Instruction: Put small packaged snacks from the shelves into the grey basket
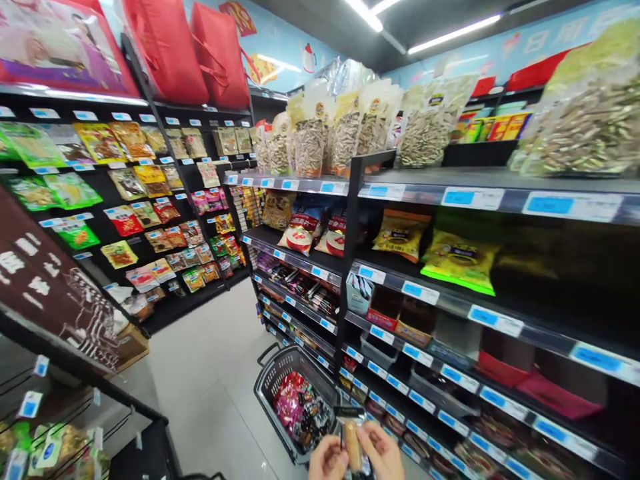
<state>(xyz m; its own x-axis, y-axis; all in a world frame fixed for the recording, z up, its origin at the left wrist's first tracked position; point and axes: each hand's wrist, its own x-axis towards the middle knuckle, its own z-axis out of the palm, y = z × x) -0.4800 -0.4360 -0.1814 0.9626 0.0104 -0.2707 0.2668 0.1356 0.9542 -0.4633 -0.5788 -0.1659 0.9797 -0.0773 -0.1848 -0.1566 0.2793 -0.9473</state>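
Note:
My left hand (327, 459) and my right hand (381, 453) are close together at the bottom of the head view, fingers closed on a small snack packet (352, 439). Its middle is tan and its edges look dark; the exact snack cannot be made out. Just beyond my hands, a dark grey shopping basket (284, 363) stands on the floor against the shelves. Inside it lie shiny wrapped snacks: a red and pink heap (290, 403) on the left and dark packets (316, 421) on the right.
A black shelf unit (356, 220) with price tags runs along the right, carrying sunflower seed bags (425, 127) on top. Yellow snack bags (460, 260) lie below. Hanging packets fill the left wall rack (115, 180). A tiled floor (210, 373) forms the aisle between.

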